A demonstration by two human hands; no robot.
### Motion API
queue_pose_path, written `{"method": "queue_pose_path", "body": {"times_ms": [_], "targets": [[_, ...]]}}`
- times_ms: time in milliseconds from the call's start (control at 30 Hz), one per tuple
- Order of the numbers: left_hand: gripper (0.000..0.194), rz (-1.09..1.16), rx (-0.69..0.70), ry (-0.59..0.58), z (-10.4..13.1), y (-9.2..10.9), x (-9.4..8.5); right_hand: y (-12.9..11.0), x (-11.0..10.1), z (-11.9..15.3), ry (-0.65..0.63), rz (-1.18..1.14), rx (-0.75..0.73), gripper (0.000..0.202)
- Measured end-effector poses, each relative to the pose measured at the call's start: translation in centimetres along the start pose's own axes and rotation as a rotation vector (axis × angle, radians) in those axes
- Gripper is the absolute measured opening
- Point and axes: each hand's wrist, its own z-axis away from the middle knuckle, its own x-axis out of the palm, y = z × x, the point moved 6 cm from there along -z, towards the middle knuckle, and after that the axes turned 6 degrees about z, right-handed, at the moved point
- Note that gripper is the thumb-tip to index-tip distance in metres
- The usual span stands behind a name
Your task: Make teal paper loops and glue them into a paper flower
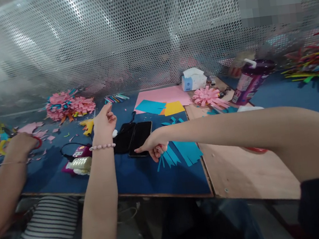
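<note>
Across a blue tabletop (166, 182) at mid-frame, a person's right hand (156, 142), grasping nothing visible, extends one digit over, and the left hand (103, 121), loosely curled, its grip impossible to tell, rises near, a slim, glossy black phone (143, 132), screen dark, lying slanted just left of center.

There is one phone (142, 137), one tissue box (194, 81), one purple tumbler (247, 84) and one yellow sheet (174, 108).
</note>
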Motion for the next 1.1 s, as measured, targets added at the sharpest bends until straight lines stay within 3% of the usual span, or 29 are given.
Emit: {"method": "queue_pose_path", "body": {"times_ms": [467, 667, 867, 1000, 1100], "targets": [[0.013, 0.122, -0.101, 0.022, 0.8, -0.6, 0.1, 0.0, -0.1, -0.6, 0.008, 0.021, -0.012, 0.081], [0.012, 0.099, -0.057, 0.03, 1.0, -0.2, 0.0, 0.1, 0.0, 1.7, 0.086, -0.016, -0.084, 0.085], [0.012, 0.072, 0.004, 0.063, 0.9, 0.1, -0.4, 2.9, -2.0, 5.6, 0.368, -0.231, -0.342, 0.083], [0.013, 0.056, 0.039, 0.101, 0.7, 0.0, -0.8, 6.9, -3.0, 7.7, 0.642, -0.417, -0.457, 0.071], [0.012, 0.036, 0.049, 0.13, 0.6, -0.3, -1.0, 10.8, -4.4, 9.2, 0.928, -0.558, -0.51, 0.062]]}}
